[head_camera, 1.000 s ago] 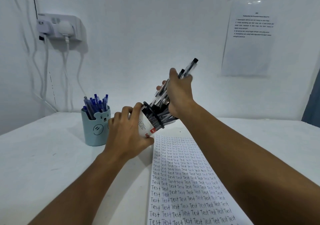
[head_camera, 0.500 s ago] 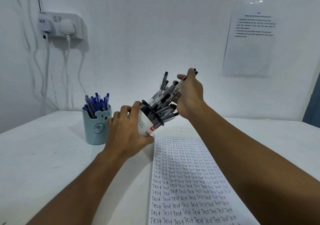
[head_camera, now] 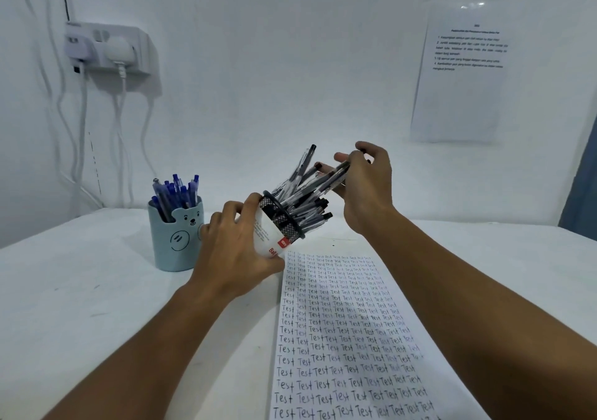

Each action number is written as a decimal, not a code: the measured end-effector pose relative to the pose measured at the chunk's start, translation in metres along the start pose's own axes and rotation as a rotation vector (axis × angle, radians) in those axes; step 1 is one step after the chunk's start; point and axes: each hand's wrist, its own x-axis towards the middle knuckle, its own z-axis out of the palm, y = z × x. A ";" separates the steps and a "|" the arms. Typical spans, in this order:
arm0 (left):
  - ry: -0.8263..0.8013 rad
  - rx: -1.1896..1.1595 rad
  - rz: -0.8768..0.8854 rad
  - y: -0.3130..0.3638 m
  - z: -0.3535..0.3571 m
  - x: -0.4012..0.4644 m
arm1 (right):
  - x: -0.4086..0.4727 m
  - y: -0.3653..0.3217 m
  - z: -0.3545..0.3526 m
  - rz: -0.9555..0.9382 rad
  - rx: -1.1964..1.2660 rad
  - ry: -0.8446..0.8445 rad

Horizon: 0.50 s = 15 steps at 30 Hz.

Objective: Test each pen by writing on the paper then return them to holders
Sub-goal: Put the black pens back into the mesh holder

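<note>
My left hand (head_camera: 235,248) grips a black mesh pen holder (head_camera: 280,219) with a white label, tilted toward the right above the table. Several black pens (head_camera: 303,193) fan out of its mouth. My right hand (head_camera: 365,187) reaches over the holder's mouth, and its fingers curl round a few of the black pens near their upper ends. Below the holder lies a long white paper (head_camera: 345,332) covered with rows of the handwritten word "Test".
A light blue bear-face cup (head_camera: 176,242) full of blue pens (head_camera: 176,190) stands left of my left hand. A wall socket with plugs and cables (head_camera: 106,48) is at upper left. A printed sheet (head_camera: 462,74) hangs on the wall. The white table (head_camera: 80,290) spreads around.
My right hand has moved lower and to the right, bringing the bunch of black pens down toward the holder's mouth. The left hand keeps the tilted holder in the same place.
</note>
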 end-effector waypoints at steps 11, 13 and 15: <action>0.016 -0.057 0.010 0.000 -0.001 0.001 | -0.012 0.016 -0.002 -0.137 -0.289 -0.118; 0.012 -0.059 0.015 0.002 0.000 0.001 | -0.013 0.015 -0.004 -0.163 -0.318 -0.130; 0.010 -0.058 0.014 0.002 0.000 0.001 | -0.016 0.016 -0.005 -0.176 -0.344 -0.152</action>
